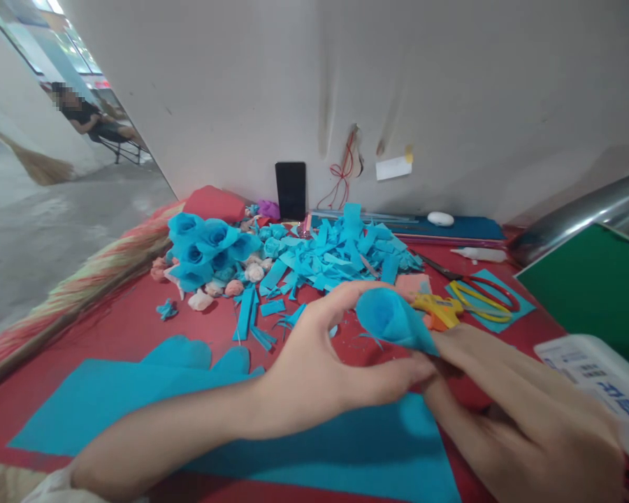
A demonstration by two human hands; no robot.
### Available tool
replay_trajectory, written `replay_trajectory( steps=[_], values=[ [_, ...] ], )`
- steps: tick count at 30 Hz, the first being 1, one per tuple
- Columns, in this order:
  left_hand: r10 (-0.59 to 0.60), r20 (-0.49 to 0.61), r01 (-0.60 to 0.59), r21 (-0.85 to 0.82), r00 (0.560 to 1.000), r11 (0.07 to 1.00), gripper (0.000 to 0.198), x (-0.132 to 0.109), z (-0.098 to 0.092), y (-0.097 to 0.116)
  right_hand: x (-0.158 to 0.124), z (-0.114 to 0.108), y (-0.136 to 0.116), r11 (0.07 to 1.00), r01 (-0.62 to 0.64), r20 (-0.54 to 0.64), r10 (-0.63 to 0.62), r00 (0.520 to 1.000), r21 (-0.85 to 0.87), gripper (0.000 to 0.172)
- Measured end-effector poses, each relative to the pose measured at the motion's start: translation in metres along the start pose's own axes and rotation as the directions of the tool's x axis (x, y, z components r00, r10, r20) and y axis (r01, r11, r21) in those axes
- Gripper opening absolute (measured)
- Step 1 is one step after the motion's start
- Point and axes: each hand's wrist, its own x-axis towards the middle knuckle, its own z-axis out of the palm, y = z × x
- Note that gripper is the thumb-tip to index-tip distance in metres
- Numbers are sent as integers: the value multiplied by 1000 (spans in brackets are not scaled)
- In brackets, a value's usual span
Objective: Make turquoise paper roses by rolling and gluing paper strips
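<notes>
A rolled blue crepe-paper flower (391,318) is held above the table, its open mouth turned toward the left. My left hand (330,363) curves around it, fingers behind the rim and thumb reaching to its lower end. There my right hand (514,398) pinches the paper; part of its grip is hidden. Under both arms lies a large blue crepe-paper sheet (136,398). Rounded blue petal pieces (181,351) lie along its far edge. Finished blue paper roses (204,248) are bunched at the far left, beside a heap of cut blue paper strips (340,244).
Scissors with red handles (490,290) and a yellow tool (440,307) lie beyond my right hand. A black phone (291,190) leans against the wall. At right are a green board (592,293) and a white package (602,391). A person (91,119) sits far left.
</notes>
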Motion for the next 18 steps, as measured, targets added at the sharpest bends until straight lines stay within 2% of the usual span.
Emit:
replay_trajectory(
  steps=[5, 13, 18],
  values=[
    [94, 27, -96, 76, 995, 993, 5, 1, -3, -1, 2, -2, -1, 1000, 6, 25, -6, 1000, 8, 14],
    [88, 16, -89, 56, 996, 994, 7, 3, -2, 0, -3, -9, 4, 991, -23, 118, 7, 993, 129, 13],
    [113, -16, -111, 78, 993, 991, 9, 4, -1, 0, -4, -5, 2, 995, 14, 76, -21, 997, 103, 14]
  ],
)
